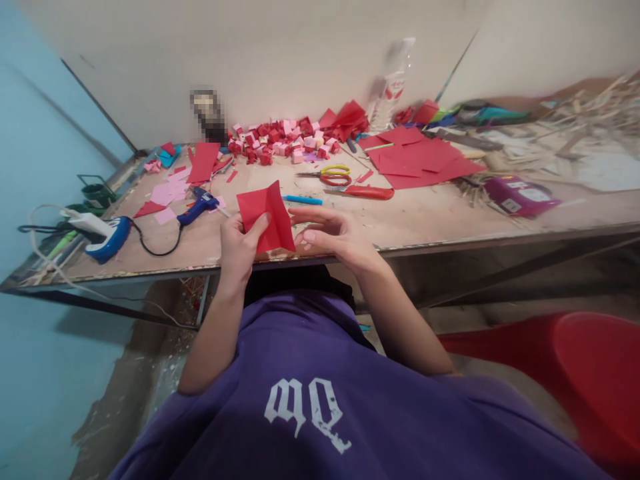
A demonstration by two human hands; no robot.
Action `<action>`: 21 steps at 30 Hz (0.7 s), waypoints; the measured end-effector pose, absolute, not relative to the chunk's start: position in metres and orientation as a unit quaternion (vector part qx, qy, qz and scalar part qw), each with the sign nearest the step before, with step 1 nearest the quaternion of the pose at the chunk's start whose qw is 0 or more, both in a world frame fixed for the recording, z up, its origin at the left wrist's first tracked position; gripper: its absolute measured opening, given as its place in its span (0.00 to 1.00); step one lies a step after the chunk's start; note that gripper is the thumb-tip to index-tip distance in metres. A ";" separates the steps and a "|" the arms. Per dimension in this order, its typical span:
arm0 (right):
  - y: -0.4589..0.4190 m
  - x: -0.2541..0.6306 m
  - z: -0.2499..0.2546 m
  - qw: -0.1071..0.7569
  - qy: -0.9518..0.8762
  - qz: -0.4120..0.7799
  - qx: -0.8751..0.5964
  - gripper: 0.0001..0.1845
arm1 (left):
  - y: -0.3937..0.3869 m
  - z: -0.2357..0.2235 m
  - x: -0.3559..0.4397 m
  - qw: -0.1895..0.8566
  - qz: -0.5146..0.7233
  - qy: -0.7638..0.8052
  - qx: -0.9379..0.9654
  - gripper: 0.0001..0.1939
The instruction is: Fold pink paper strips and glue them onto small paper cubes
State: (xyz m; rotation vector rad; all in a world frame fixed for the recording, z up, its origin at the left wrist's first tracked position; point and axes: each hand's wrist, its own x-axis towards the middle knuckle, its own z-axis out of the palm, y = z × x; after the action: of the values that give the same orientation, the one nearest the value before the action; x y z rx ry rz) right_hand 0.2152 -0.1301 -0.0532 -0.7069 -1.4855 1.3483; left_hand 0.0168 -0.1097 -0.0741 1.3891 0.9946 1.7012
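Note:
A creased piece of red paper [270,217] is held up over the table's front edge by my left hand [240,243], its thumb pressed on the paper's face. My right hand [330,233] is beside the paper's right edge, fingers and thumb apart and nothing visible between them. Whether its fingertips touch the edge I cannot tell. Just beyond the hands lie a blue pen [303,199], red and yellow scissors [333,177] and a red-handled cutter [367,192]. Left of them rests a blue glue gun [197,208].
Many small folded red and pink paper pieces [285,141] are heaped by the wall. Red sheets [420,160], a clear bottle [393,90] and a purple packet [520,195] are to the right. A blue power socket [107,240] with cables is at left. A red stool [595,373] stands lower right.

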 end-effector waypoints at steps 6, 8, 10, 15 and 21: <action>-0.128 0.220 -0.056 0.447 -0.640 0.556 -0.284 0.39 | -0.111 -0.072 0.018 0.338 0.668 0.394 0.534 0.13; -0.126 0.220 -0.059 0.444 -0.647 0.547 -0.291 0.40 | -0.111 -0.071 0.018 0.333 0.666 0.399 0.536 0.13; -0.126 0.219 -0.060 0.445 -0.653 0.538 -0.294 0.41 | -0.112 -0.071 0.018 0.329 0.663 0.402 0.539 0.13; -0.125 0.214 -0.062 0.461 -0.653 0.514 -0.312 0.41 | -0.113 -0.072 0.016 0.324 0.654 0.405 0.550 0.13; -0.125 0.210 -0.060 0.485 -0.644 0.507 -0.305 0.28 | -0.117 -0.072 0.015 0.334 0.639 0.391 0.572 0.14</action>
State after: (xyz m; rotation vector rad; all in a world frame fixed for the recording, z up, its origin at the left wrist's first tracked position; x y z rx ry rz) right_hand 0.2097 -0.1253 -0.0596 -0.7416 -1.5663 1.2346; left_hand 0.0146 -0.1171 -0.0716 1.4936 1.0194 1.6686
